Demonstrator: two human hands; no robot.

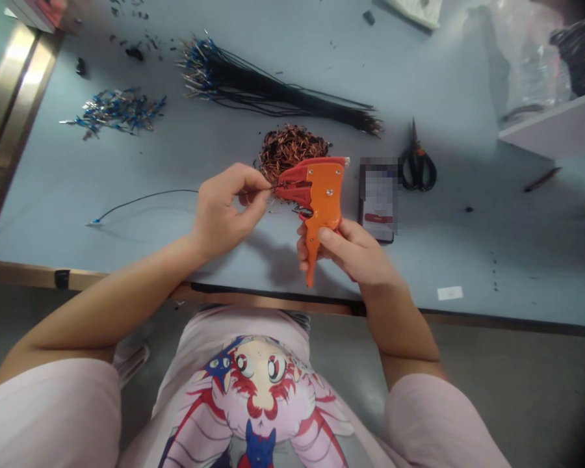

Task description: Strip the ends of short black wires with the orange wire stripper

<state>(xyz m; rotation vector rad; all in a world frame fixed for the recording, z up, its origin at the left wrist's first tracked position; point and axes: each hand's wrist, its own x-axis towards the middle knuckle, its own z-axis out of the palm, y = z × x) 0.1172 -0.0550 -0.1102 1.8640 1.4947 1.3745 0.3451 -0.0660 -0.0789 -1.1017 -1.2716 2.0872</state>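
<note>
the right hand (348,253) is wrapped round an orange wire stripper (324,195), the left hand (221,211) pinching a thin black wire (146,196) into its jaws. a heap of copper wire scraps (292,151) lies just behind the stripper, a bundle of black wires (273,91) beyond, scissors (418,162) off to its right.

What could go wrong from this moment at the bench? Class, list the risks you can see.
The left hand pinches a thin black wire right up at the red jaws of the orange wire stripper in the right hand, so a squeeze might nip the fingertips. The blue terminal trails loose on the bench, so it could snag. The pile of copper scraps lies just behind the tool, so offcuts could get lost in it.
</note>
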